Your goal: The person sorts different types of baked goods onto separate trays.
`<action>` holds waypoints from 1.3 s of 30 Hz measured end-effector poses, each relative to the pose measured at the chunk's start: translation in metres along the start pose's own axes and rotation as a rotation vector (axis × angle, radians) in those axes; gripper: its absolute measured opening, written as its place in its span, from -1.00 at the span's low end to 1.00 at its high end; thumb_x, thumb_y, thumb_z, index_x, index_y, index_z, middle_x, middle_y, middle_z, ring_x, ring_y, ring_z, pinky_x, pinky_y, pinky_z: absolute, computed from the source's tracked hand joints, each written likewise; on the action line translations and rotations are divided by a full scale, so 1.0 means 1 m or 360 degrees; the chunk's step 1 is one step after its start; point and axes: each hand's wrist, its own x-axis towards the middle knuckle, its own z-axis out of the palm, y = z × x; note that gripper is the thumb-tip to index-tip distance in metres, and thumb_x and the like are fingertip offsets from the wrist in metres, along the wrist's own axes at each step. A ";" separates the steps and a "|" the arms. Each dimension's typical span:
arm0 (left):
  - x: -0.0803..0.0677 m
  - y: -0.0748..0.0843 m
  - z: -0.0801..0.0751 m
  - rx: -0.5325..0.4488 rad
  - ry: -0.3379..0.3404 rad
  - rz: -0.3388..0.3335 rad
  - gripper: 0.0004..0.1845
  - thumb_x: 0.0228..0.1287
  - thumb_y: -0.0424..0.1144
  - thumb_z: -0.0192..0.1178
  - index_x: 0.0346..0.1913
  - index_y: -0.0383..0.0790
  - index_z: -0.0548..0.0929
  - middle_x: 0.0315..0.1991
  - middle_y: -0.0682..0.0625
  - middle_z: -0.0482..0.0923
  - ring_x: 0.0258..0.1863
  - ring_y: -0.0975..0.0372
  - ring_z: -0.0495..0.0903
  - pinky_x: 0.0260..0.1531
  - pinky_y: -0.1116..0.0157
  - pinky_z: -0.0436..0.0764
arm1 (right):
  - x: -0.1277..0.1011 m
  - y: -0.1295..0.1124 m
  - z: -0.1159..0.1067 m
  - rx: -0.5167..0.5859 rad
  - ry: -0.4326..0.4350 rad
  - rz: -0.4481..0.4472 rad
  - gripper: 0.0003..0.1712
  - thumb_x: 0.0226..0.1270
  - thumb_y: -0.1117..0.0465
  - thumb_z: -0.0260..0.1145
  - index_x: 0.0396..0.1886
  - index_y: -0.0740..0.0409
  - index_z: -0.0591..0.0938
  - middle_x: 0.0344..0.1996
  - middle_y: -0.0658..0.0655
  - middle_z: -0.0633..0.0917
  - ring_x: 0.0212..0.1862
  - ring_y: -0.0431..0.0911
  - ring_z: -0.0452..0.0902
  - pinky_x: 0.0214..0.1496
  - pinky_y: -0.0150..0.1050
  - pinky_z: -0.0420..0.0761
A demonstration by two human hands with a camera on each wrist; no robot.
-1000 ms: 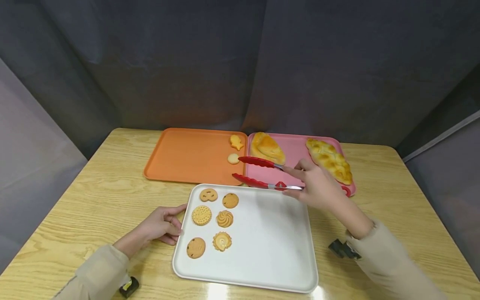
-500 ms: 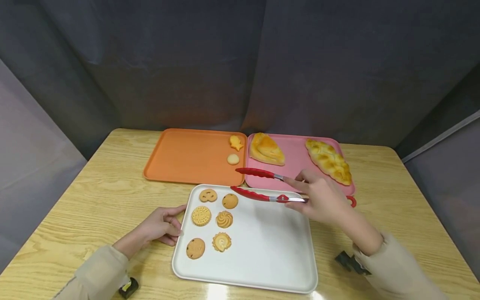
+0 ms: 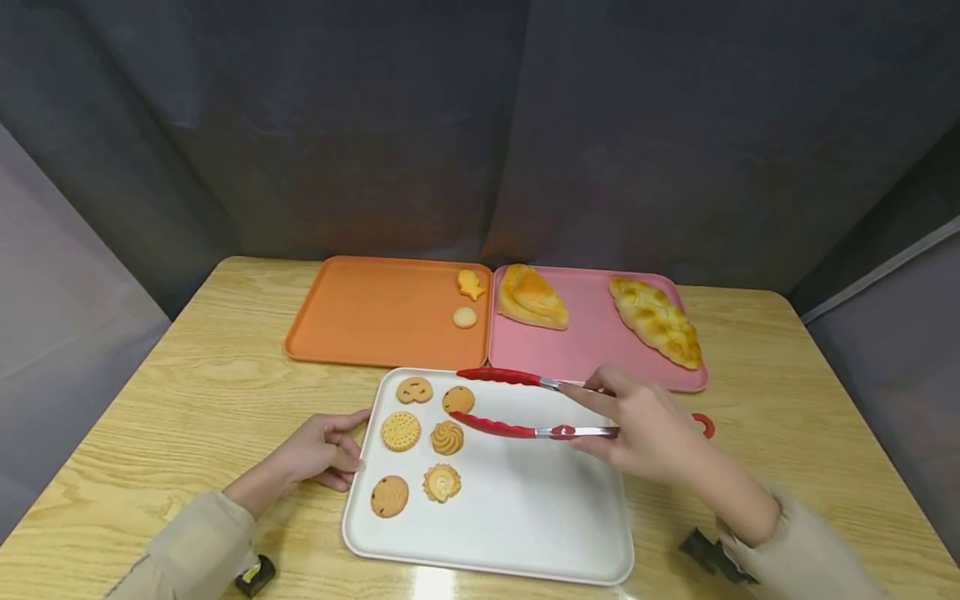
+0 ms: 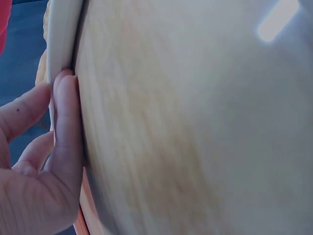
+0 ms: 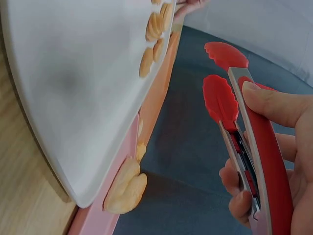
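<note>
tongs [image 3: 517,404], red-tipped, gripped in right hand [image 3: 637,425] at the handle end, arms spread, tips straddling the round biscuit [image 3: 458,399] in the top row of the white tray [image 3: 540,517], apparently so the two tips can close on it from either side. left hand [image 3: 322,450] lies relaxed with fingers [image 4: 66,127] straight against the tray's left edge, probably steadying it. five more biscuits sit beside it; orange tray [image 3: 360,312] and pink tray [image 3: 592,333] lie behind.

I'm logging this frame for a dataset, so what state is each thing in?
tongs: open, empty, held over the white tray
right hand: grips the tongs
left hand: fingers rest against the white tray's edge
white tray: six cookies
orange tray: two cookies
pink tray: two breads
</note>
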 end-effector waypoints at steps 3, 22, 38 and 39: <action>0.000 0.000 -0.001 0.0001 -0.0007 0.0003 -0.19 0.02 -0.57 0.17 0.37 -0.34 0.07 -0.49 -0.08 0.48 -0.63 0.23 0.53 -0.61 0.22 0.64 | -0.003 -0.004 0.002 0.0004 -0.0011 -0.0031 -0.37 -0.30 0.09 0.56 -0.07 0.11 0.67 -0.41 -0.05 0.50 -0.60 -0.36 0.21 -0.63 -0.53 0.27; -0.001 0.001 0.000 -0.0016 -0.0025 0.0005 -0.19 0.04 -0.57 0.16 0.37 -0.34 0.05 -0.49 -0.05 0.50 -0.64 0.24 0.54 -0.62 0.22 0.64 | -0.011 -0.018 0.018 0.0035 -0.0107 -0.0247 -0.42 -0.31 0.06 0.55 -0.13 0.05 0.68 -0.41 -0.06 0.50 -0.55 -0.33 0.25 -0.61 -0.56 0.26; -0.001 0.001 0.000 -0.0020 -0.0021 0.0010 -0.19 0.03 -0.59 0.16 0.37 -0.34 0.05 -0.51 -0.02 0.50 -0.64 0.25 0.54 -0.62 0.24 0.64 | -0.014 -0.027 0.032 0.0090 -0.0332 -0.0122 -0.48 -0.23 0.01 0.51 -0.17 0.09 0.70 -0.44 -0.09 0.47 -0.54 -0.34 0.22 -0.61 -0.55 0.24; -0.001 0.000 -0.001 -0.0022 -0.0022 0.0010 -0.19 0.04 -0.59 0.15 0.37 -0.34 0.05 -0.51 -0.02 0.50 -0.64 0.25 0.54 -0.62 0.24 0.64 | -0.014 -0.027 0.033 0.0088 -0.0329 -0.0121 -0.48 -0.23 0.01 0.51 -0.17 0.09 0.70 -0.44 -0.09 0.47 -0.54 -0.34 0.22 -0.61 -0.55 0.24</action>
